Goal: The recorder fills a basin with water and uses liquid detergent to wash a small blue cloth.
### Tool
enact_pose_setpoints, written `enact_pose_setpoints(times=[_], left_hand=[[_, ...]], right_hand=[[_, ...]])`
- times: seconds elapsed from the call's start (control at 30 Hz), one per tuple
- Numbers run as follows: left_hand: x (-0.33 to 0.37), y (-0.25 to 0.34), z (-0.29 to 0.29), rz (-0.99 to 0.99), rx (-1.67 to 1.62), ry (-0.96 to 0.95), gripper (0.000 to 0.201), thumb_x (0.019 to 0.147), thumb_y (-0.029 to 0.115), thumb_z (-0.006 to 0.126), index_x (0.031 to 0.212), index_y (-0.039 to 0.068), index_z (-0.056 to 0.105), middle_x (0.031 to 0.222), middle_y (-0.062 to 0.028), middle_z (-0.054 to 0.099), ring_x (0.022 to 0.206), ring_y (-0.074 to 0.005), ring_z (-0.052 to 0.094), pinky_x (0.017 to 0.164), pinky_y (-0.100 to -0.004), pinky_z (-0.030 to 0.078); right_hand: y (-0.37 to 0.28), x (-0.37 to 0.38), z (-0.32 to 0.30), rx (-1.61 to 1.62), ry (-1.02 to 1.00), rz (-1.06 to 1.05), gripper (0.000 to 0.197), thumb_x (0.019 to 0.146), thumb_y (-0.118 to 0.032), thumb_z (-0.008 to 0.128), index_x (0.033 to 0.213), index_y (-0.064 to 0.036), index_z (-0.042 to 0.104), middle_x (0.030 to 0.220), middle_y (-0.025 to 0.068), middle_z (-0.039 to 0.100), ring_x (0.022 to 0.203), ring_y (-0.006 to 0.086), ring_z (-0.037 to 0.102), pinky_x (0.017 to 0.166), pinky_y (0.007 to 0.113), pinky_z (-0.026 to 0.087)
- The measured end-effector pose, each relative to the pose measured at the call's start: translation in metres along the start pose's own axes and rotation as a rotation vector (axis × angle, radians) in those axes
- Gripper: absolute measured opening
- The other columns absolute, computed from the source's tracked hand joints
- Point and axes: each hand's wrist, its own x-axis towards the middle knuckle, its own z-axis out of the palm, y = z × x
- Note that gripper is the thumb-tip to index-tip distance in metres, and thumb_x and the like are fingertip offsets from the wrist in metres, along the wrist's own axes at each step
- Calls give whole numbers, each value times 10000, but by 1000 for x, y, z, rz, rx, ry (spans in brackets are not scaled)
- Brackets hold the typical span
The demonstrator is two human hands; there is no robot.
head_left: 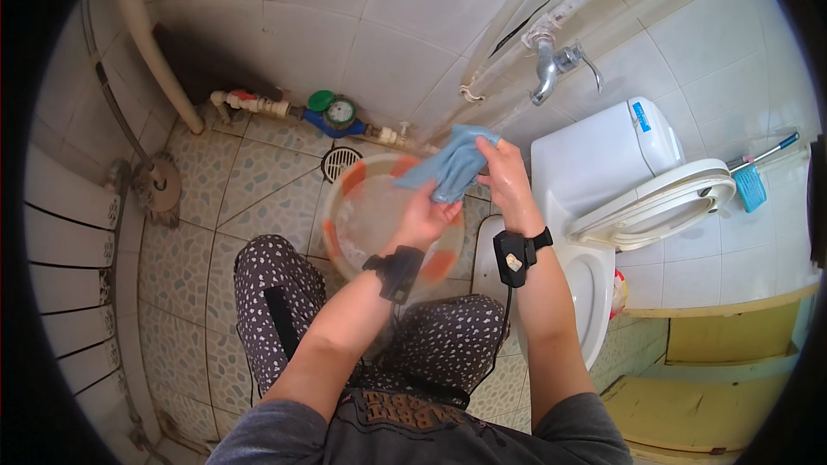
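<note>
A wet-looking blue cloth [457,164] is stretched between my two hands, above the right side of a round basin [330,237] with orange patches on its rim. My left hand [425,217] grips the cloth's lower part, its fingers partly hidden by the folds. Higher and to the right, my right hand [506,174] pinches the cloth's upper corner with thumb and fingers. Cloudy, sudsy water [366,220] shows in the basin, which stands on the tiled floor between my knees and the wall.
A white toilet [594,275] with raised seat stands right of my right arm. Above it a metal tap [547,73] juts from a wall pipe. A water meter [340,112] and floor drain [341,164] lie behind the basin. A mop [157,185] leans at left; a white radiator [77,250] lines that side.
</note>
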Motion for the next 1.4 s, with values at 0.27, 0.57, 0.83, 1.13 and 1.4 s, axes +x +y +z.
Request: enact_pose_setpoints(times=[0.27, 0.57, 0.83, 1.13, 1.4], left_hand=[[-5, -8, 7, 24, 143, 317, 292, 892, 245, 405, 1142, 93, 414, 1168, -59, 412, 1034, -241, 450, 889, -502, 377], [19, 29, 41, 337, 274, 3, 389, 898, 396, 320, 1171, 133, 406, 1226, -37, 404, 1177, -233, 347, 917, -560, 299], [27, 21, 85, 29, 86, 31, 346, 929, 327, 317, 1014, 63, 525, 1071, -80, 561, 984, -236, 535, 885, -398, 414], [57, 50, 55, -15, 585, 84, 250, 930, 228, 319, 995, 56, 489, 978, -110, 551, 899, -235, 542, 831, -432, 441], [12, 26, 108, -234, 673, -63, 374, 925, 325, 344, 1187, 79, 449, 1122, -73, 515, 1001, -199, 493, 894, -349, 388]], right_hand=[[-1, 0, -4, 257, 36, 106, 231, 885, -249, 454, 1014, -72, 531, 896, 57, 606, 792, 168, 597, 617, 347, 485], [-17, -9, 11, 545, -149, 5, 273, 890, -260, 445, 999, -17, 506, 924, 79, 588, 817, 203, 589, 660, 350, 462], [47, 39, -9, 284, 229, -125, 284, 854, -265, 499, 722, -14, 511, 756, 53, 508, 712, 129, 453, 624, 316, 385], [82, 25, 55, -121, 468, -492, 399, 896, -257, 363, 1163, 31, 432, 1183, 229, 450, 1105, 361, 429, 941, 382, 326], [80, 29, 43, -358, 478, -519, 400, 900, -201, 317, 1229, 18, 374, 1309, 221, 314, 1222, 324, 293, 1016, 369, 239]])
